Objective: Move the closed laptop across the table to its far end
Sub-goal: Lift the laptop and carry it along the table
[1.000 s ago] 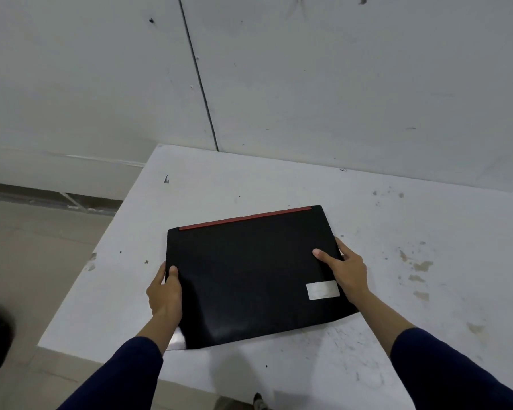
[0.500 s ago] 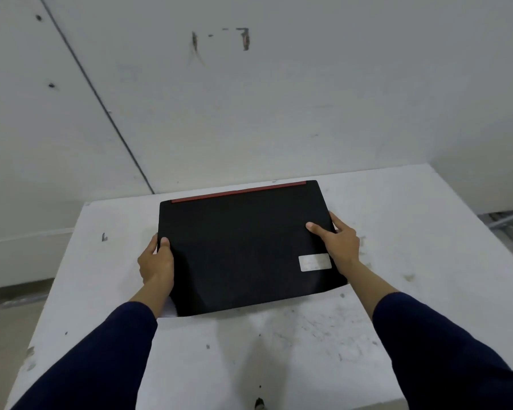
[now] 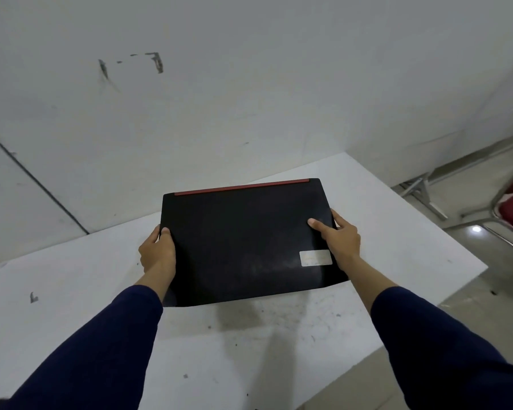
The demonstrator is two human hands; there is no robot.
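Black laptop (image 3: 246, 241) hangs above the tabletop (image 3: 397, 238) — left hand (image 3: 157, 255) and right hand (image 3: 342, 241) pinching its side edges; thin grips could slip, dropping it onto the far right corner.

A single head-worn view looks forward and down from the table's (image 3: 397, 261) near edge, close above it, facing the white wall (image 3: 249, 99) behind the far edge; floor shows right of the table.

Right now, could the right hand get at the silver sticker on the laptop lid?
Probably yes: the right hand grips the laptop edge right beside the sticker, nothing covering it.
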